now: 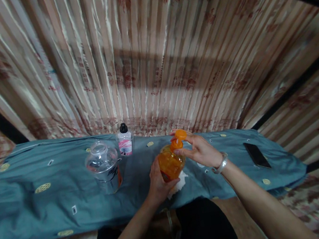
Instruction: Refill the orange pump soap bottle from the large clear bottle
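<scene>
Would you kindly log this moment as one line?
left hand: grips orange bottle | right hand: fingers on pump cap | nearby: clear jar, phone

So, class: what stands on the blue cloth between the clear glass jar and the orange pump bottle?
In the head view, a small bottle with a black cap and pink label stands between the jar and the orange bottle, set further back toward the curtain.

To my left the clear jar (104, 167) and small bottle (125, 140) stand close together, blocking that side. To my right, open cloth (232, 152) runs to the phone (256, 154).
</scene>
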Demonstrator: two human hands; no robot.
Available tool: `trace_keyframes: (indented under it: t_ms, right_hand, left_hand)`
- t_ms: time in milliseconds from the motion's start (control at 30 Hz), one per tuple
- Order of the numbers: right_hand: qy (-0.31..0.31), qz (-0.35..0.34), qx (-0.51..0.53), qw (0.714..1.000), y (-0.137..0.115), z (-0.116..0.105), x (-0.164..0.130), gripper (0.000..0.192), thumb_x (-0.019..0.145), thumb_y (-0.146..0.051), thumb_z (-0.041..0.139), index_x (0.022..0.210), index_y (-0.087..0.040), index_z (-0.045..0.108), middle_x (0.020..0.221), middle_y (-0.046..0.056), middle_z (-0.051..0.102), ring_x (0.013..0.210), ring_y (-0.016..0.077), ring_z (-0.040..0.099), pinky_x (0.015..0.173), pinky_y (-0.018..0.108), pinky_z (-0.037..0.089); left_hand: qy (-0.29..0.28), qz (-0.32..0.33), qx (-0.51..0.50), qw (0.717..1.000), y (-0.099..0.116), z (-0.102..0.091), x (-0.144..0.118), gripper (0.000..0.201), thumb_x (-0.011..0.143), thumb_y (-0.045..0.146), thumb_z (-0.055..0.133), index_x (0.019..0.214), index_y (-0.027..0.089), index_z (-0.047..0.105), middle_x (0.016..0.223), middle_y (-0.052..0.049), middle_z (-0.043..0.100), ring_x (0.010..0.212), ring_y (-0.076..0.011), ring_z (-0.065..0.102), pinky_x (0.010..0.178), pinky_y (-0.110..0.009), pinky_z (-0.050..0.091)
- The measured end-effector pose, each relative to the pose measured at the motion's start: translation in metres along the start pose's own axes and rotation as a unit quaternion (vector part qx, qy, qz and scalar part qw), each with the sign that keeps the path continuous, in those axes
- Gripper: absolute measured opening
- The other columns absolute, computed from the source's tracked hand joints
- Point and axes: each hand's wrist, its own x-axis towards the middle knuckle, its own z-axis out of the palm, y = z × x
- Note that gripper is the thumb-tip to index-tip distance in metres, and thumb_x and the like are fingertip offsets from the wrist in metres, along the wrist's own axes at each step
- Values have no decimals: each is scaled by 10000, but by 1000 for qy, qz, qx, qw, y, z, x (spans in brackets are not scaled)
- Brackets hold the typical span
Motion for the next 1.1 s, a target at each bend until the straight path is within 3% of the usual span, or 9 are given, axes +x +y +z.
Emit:
trace_keyframes:
  t_ms: [167, 333, 500, 700, 1100]
  right_hand:
    - [-37, -1, 14, 999, -3, -3, 1, 363, 1031, -560, 753, 1237, -268, 824, 1530, 98, 753, 1478, 348, 678, 1277, 500, 516]
    - [-46, -9, -41, 998, -8, -11, 3, 405, 960, -435, 862, 1319, -257, 798, 1323, 95, 836, 1266, 340, 785, 1141, 475, 608]
    - [-58, -36, -67, 995, -8, -19, 6, 141, 1002, -368, 834, 1084, -254, 856, 1108, 81, 873, 1133, 319, 807, 1081, 466, 611]
    - [-63, -9, 54, 997, -3, -27, 12, 362, 971, -571, 841, 1113, -238, 854, 1281, 79, 858, 1246, 323, 792, 1132, 473, 595]
    - [-77, 10, 68, 995, 6, -21, 10, 428, 931, -584, 873, 1195, -247, 866, 1324, 90, 853, 1248, 335, 800, 1143, 497, 602]
  left_hand:
    - [-3, -7, -6, 1000, 2, -1, -1, 1168, 620, 443, 1039, 1601, 238, 439, 1630, -203, 610, 1585, -450, 532, 1364, -689, 319]
    - [-1, -17, -14, 1000, 1, -1, -2, 1191, 607, 422, 1045, 1609, 230, 431, 1638, -212, 595, 1580, -459, 531, 1363, -703, 303]
    - [-1, -19, -22, 1000, 2, 0, -1, 1186, 582, 404, 1060, 1597, 264, 462, 1623, -178, 617, 1579, -448, 534, 1361, -682, 319]
    - [10, -28, -20, 999, 2, 2, 0, 1188, 569, 376, 1061, 1589, 239, 470, 1624, -204, 604, 1573, -471, 532, 1356, -703, 315]
    - [10, -14, -19, 1000, 4, 0, -1, 1159, 572, 343, 1063, 1576, 262, 490, 1603, -170, 633, 1551, -434, 564, 1346, -674, 345]
